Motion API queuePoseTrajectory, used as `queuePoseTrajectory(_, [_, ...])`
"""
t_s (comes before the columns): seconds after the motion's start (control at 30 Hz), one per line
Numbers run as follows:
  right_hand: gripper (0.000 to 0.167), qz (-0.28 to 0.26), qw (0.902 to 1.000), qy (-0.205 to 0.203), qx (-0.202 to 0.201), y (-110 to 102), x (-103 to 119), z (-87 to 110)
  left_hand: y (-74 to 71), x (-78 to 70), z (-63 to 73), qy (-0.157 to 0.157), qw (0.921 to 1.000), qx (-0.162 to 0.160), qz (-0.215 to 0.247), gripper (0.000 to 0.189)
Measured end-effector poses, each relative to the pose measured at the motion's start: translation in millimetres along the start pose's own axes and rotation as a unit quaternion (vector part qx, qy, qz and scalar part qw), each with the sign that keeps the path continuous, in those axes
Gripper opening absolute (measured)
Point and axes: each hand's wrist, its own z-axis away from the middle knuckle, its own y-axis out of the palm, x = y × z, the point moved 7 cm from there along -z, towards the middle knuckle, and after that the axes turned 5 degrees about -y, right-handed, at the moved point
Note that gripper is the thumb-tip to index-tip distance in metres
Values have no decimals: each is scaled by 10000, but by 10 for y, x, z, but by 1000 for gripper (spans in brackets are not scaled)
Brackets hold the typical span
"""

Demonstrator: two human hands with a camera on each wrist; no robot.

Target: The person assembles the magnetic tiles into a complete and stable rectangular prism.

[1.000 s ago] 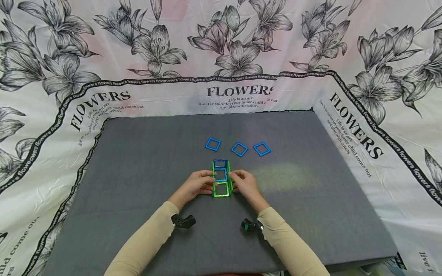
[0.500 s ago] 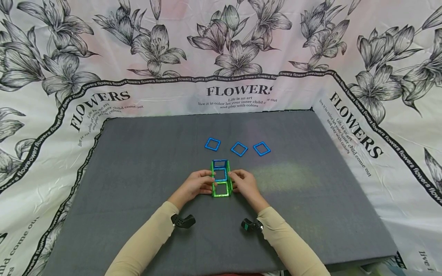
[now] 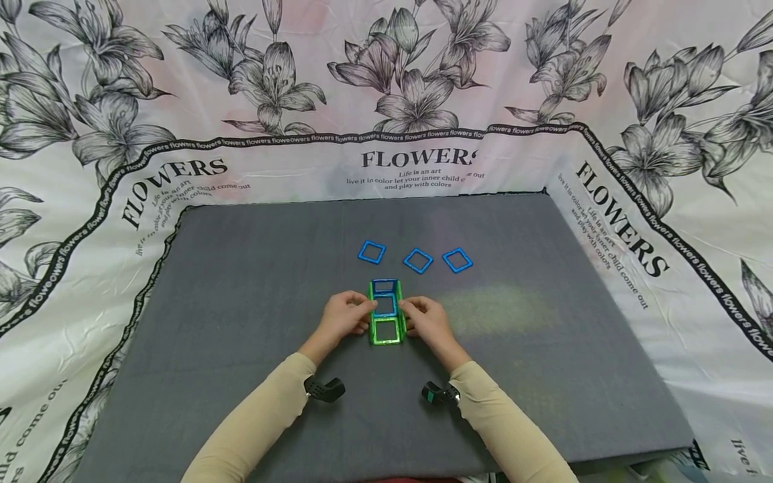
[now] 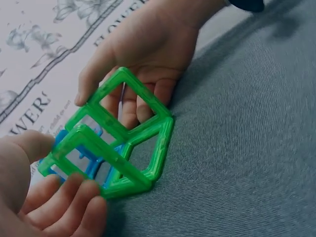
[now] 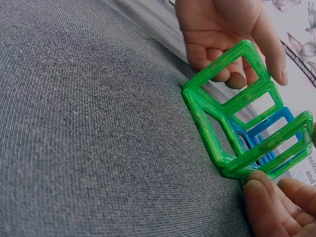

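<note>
A small trough of square magnetic tiles (image 3: 386, 343) stands on the grey cloth between my hands. Green tiles form its long side walls and the near part of its floor; the rest of the floor and the upright back are blue. My left hand (image 3: 343, 315) pinches the left wall between thumb and fingers near its upper edge. On the opposite side, my right hand (image 3: 429, 320) holds the right wall with thumb and fingers. In the left wrist view the green side wall (image 4: 116, 159) leans outward slightly, and the near end appears uncovered.
Behind the trough, three loose blue square tiles lie flat: a left one (image 3: 370, 260), a middle one (image 3: 425, 267) and a right one (image 3: 464, 267). The grey table cloth (image 3: 260, 268) runs back to a flower-printed white curtain (image 3: 290, 168).
My left hand has shifted slightly up and away along the left wall, and its fingers have regripped higher. My right hand, the trough and the loose tiles stay in place.
</note>
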Motion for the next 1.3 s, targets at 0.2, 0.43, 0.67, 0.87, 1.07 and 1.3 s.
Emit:
queuePoseTrajectory(0.2, [42,-20,10000,24,15,-2,6,-2,-60,-243,53,864,9880,-750,-1036,26])
queuePoseTrajectory(0.43, [42,63,9999,-94,23,0,-8,1,-44,-345,55,939,9817,-844,-1425,24])
queuePoseTrajectory(0.67, [43,41,9999,-127,16,0,-16,-2,-48,-325,45,810,9826,-937,-1384,24])
queuePoseTrajectory(0.87, [44,47,9999,-126,26,-1,-18,-8,-54,-327,51,781,9830,-922,-1383,23])
queuePoseTrajectory(1.07, [45,50,9999,-142,-4,0,-34,-11,-64,-305,45,741,9848,-933,-1265,22])
queuePoseTrajectory(1.3, [42,64,9999,-95,-71,5,-27,-24,-72,-284,39,703,9876,-895,-1083,24])
